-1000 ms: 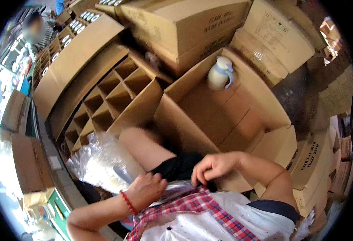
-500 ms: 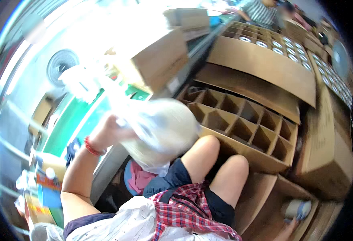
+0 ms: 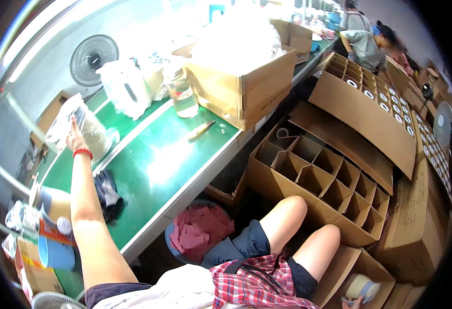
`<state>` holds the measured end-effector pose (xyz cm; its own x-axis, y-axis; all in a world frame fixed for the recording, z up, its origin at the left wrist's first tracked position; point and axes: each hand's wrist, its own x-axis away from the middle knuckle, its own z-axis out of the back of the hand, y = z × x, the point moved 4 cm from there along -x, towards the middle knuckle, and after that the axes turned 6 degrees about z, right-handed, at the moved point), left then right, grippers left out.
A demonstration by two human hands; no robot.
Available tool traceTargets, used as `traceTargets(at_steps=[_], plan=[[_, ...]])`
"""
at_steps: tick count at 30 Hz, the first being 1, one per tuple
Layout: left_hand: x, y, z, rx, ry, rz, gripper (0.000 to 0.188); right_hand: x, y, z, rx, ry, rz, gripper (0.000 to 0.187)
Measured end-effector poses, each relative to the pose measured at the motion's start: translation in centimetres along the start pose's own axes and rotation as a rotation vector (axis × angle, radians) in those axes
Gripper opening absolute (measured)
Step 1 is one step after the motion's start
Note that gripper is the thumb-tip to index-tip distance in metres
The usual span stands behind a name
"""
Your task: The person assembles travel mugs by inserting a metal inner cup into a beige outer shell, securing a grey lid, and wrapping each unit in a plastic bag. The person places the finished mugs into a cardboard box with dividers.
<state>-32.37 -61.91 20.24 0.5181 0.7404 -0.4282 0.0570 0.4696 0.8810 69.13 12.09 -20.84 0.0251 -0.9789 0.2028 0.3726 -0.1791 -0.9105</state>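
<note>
A clear plastic bag with a pale, rounded thing inside (image 3: 98, 140) stands at the left of the green tabletop. My left hand (image 3: 76, 138) is on its plastic, arm stretched out, one finger pointing upward along the bag; the other fingers are partly hidden. At the lower right, inside an open cardboard box (image 3: 334, 275), a cream cylindrical thing with a grey-blue band (image 3: 362, 289) lies tilted. My right hand (image 3: 355, 303) grips its lower end; only the fingertips show at the picture's edge.
On the green table (image 3: 159, 175) are a clear jar (image 3: 182, 98), a yellow cutter-like tool (image 3: 201, 132), dark gloves (image 3: 107, 195) and a large carton (image 3: 256, 87). A divided carton (image 3: 318, 180) stands before my knees. Below the table sits a tub of pink cloth (image 3: 200, 232). Co-workers stand far right.
My left hand has moved the plastic bag from above my lap to the far left, onto the table. The view has shifted. My right hand stays at the cylindrical thing in the box.
</note>
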Motion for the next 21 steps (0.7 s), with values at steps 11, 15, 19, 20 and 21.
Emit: traceTargets(at_steps=[11,15,19,20,21], plan=[[-6.7,-5.6,-15.9,-0.636,-0.34,-0.368,0.059,14.3,-28.6,-12.4,0.196,0.106,0.596,0.038],[5.7,-0.5,-17.6,-0.098,-0.351,-0.565,0.055,16.8,-30.4,-20.2,-0.045,-0.341,0.718,0.057],[24.9,5.2,-14.9,0.441,-0.987,-0.582,0.053,18.3,-28.2,-29.2,-0.458,-0.649,0.645,0.052],[29.9,6.1,-13.7,0.514,-1.24,-0.547,0.052,18.5,-27.6,-31.7,-0.45,-0.717,0.645,0.05],[37.7,8.6,-11.6,0.581,-1.537,-0.49,0.052,17.6,-24.0,-33.8,-0.416,-0.752,0.595,0.045]])
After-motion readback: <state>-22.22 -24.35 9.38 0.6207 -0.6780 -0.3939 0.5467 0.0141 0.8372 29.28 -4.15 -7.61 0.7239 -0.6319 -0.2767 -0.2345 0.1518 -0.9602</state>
